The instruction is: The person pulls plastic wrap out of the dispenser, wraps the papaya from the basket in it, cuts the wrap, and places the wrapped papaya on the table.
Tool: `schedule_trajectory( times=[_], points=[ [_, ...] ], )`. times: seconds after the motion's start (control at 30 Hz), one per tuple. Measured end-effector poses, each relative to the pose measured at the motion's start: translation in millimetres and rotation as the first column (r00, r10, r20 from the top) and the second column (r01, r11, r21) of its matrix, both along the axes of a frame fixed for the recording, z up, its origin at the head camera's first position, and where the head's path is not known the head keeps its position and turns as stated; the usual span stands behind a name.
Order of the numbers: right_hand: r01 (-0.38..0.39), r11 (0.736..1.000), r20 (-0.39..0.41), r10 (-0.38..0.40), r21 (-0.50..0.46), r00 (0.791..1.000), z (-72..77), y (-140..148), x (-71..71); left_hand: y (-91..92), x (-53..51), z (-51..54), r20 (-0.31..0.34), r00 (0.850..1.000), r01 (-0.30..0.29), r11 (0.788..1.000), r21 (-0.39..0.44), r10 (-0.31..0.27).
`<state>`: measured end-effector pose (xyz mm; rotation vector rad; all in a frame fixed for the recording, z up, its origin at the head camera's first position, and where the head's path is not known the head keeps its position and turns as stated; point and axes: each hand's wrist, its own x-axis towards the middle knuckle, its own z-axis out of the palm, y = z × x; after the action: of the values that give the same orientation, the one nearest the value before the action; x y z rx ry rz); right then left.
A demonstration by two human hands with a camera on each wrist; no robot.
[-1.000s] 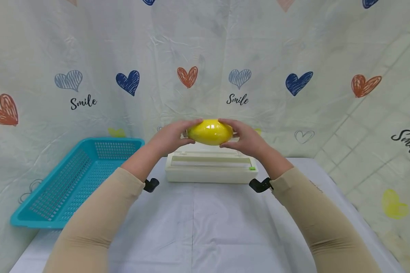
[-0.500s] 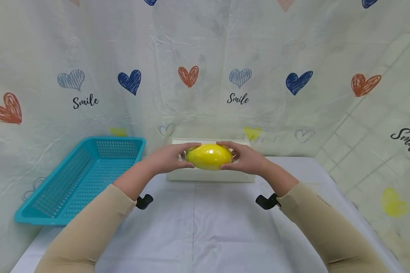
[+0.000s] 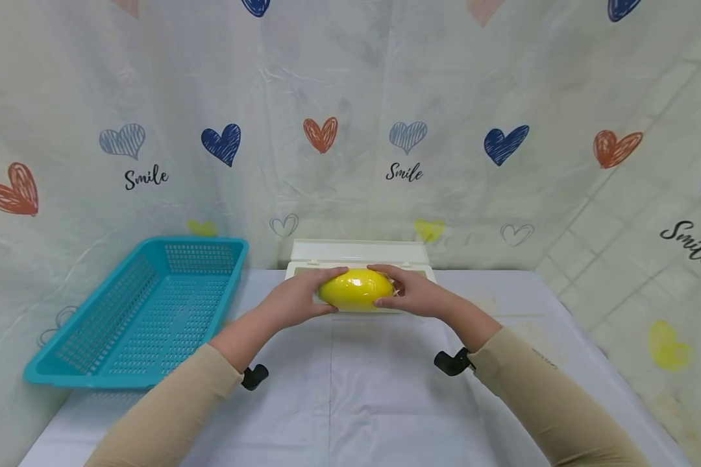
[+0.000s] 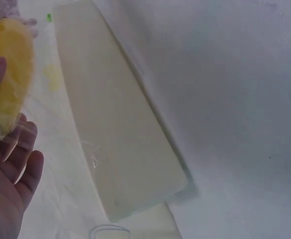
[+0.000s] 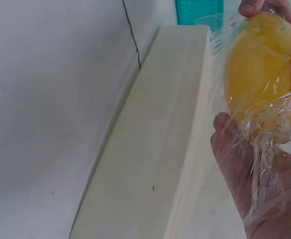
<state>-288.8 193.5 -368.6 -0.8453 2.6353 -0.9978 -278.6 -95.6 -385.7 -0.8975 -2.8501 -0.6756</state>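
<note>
A yellow oval fruit [image 3: 356, 289], wrapped in clear plastic film [image 5: 279, 109], is held between both hands in front of a long white film dispenser box [image 4: 110, 104]. Its exact kind I cannot tell. The left hand [image 3: 292, 298] grips the fruit's left end, thumb on the near side and fingers over the top. At the other end, the right hand [image 3: 417, 292] grips it in the same way. Crumpled film bunches beside the right palm in the right wrist view. The dispenser's raised lid [image 3: 359, 250] shows behind the fruit, which hides much of the box's front.
A turquoise perforated basket [image 3: 134, 383] stands at the left of the table, near the left forearm. A white cloth [image 3: 385, 402] covers the table. Behind it hangs a curtain [image 3: 350, 78] printed with hearts. Each wrist carries a small black camera.
Both hands have come down together with the wrapped fruit, from above the dispenser to in front of it. Their grip stays the same.
</note>
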Motion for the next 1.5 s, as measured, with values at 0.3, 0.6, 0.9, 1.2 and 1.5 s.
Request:
schedule_trajectory(
  times=[0.3,0.6,0.9,1.2,1.5],
  points=[
    [0.074,0.997,-0.072,-0.076,-0.036,0.994,10.3,-0.1,5.1,-4.9,-12.8,-10.0,0.165,0.985,-0.069,0.985,0.158,0.042],
    [-0.010,0.993,-0.546,0.074,0.119,0.835,-2.7,-3.6,7.1,-7.9,-21.0,-11.9,0.231,0.973,-0.053,0.976,0.209,0.004],
    [0.030,0.998,-0.548,0.006,0.056,0.837,-23.9,-4.6,-3.4,-3.9,-26.8,-8.6,0.208,0.978,-0.025,0.984,0.175,-0.012],
    [0.021,0.999,-0.493,-0.035,-0.033,0.869,-19.5,-4.1,-13.2,-0.5,-22.5,0.0,0.100,0.995,-0.041,0.982,0.186,0.023],
    [0.073,0.992,-0.359,-0.106,-0.104,0.927,3.5,-7.0,-23.0,-0.1,-33.4,16.7,-0.020,1.000,-0.009,0.981,0.195,0.013]
  ],
)
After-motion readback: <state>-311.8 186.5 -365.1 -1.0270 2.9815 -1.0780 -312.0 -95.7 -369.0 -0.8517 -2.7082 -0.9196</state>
